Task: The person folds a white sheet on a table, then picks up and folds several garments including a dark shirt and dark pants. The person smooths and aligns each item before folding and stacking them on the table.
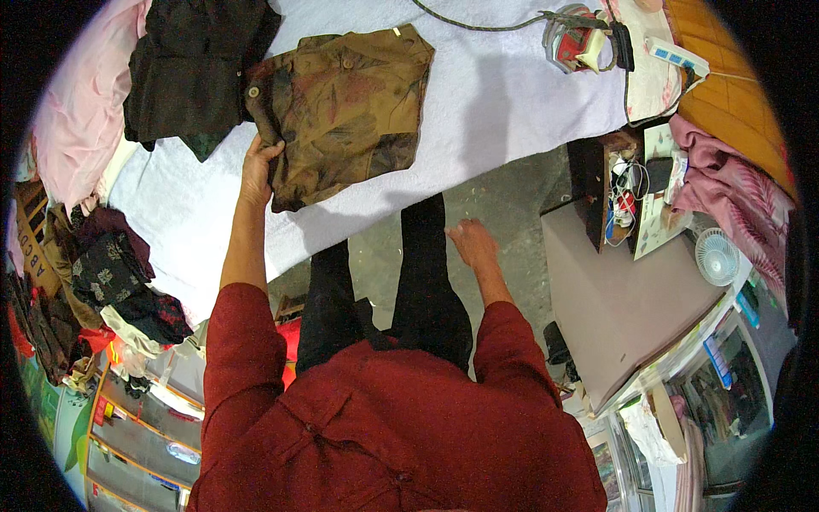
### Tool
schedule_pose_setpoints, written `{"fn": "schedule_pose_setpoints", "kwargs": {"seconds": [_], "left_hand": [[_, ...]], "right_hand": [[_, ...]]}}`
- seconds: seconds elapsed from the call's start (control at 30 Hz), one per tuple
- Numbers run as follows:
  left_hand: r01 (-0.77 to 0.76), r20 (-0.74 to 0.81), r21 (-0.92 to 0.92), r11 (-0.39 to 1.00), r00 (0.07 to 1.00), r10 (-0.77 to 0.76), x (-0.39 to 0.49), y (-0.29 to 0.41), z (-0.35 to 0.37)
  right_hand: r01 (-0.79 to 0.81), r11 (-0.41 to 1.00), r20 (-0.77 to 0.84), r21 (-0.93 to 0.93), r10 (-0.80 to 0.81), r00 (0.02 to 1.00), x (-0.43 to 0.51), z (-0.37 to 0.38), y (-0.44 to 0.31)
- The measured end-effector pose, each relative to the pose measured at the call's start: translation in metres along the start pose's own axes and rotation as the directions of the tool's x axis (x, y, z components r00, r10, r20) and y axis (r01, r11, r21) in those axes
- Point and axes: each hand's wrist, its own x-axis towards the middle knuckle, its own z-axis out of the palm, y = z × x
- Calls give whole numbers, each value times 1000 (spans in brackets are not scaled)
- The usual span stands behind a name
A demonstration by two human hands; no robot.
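Observation:
A folded brown patterned garment [358,102] with buttons lies on a table covered by a white cloth [512,109]. My left hand [259,168] is at the garment's lower left edge, the thumb on top and the fingers partly hidden along its side. Folded black clothing [185,70] lies just left of the brown garment, touching it. My right hand [472,240] hangs beyond the table's near edge, over the floor, with nothing in it and its fingers loosely curled. An electric iron [572,45] with a red body stands at the table's far right, its cord running leftward.
A white power strip [675,56] lies right of the iron. Heaped clothes [118,275] are at the left, near pink fabric [89,102]. On the right are an open drawer [620,198] with cables, a small fan [716,256] and a brown board [595,307].

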Motion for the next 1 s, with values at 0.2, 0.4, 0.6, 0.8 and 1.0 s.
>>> {"fn": "schedule_pose_setpoints", "kwargs": {"seconds": [0.2,0.4,0.6,0.8,1.0], "left_hand": [[-14,43,-4,1000,999,14,10,-7,-11],[7,22,-17,1000,1000,-6,8,-7,-11],[4,30,11,1000,1000,-4,5,-3,-7],[-3,55,-11,1000,998,4,12,-10,-14],[-6,57,11,1000,998,5,12,-9,-14]], "right_hand": [[336,888,-429,314,-183,885,15,-12,-58],[397,881,-586,257,-185,789,41,-15,-104],[349,929,-635,125,-195,747,54,-6,-106],[337,939,-645,70,-215,733,62,-2,-106],[424,893,-594,-152,-426,683,58,6,-82]]}}
